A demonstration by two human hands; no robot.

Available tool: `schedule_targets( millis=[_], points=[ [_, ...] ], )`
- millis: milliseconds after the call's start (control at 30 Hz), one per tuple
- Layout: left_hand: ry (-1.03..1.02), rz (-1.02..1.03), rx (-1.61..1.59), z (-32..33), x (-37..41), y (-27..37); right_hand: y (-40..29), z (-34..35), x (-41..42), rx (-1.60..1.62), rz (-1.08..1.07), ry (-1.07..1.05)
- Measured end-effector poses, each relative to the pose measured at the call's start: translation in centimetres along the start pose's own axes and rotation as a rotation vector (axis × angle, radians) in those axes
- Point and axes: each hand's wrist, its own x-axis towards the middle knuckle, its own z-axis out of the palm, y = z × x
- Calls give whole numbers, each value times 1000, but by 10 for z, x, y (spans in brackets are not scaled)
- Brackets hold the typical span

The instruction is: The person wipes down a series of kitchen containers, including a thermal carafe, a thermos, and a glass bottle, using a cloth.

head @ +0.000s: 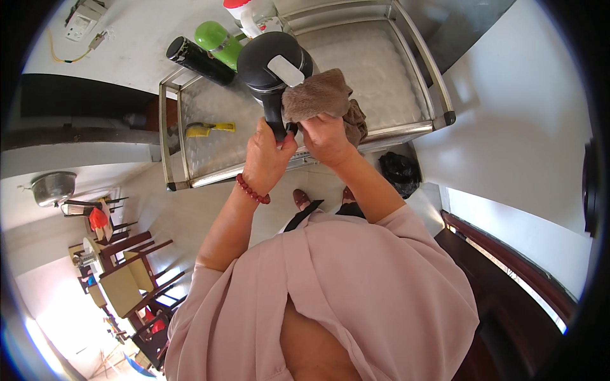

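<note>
An electric kettle (267, 59) with a black lid and black handle stands or is held over a metal cart (381, 71); whether its base touches the shelf is hidden. My left hand (268, 152), with a red bead bracelet at the wrist, grips the lower end of the handle. Against the right side of the kettle and handle, my right hand (326, 138) holds a brown cloth (317, 95), part of which hangs down beside the hand. The kettle's lower body is mostly hidden by its lid and the cloth.
Behind the kettle are a black bottle (200, 61), a green flask (219, 43) and a glass jug (259, 16) with a red lid. A yellow brush-like item (209, 128) lies on the cart's left. A metal rail edges the cart; a black bag (400, 174) is on the floor.
</note>
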Motion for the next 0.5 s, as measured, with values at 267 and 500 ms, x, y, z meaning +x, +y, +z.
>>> schedule_targets(
  millis=[267, 500],
  points=[
    [131, -90, -160, 13, 1, -6, -1, -16, 22, 277, 244, 144],
    [81, -119, -176, 12, 11, 0, 23, -17, 51, 242, 312, -182]
  ],
)
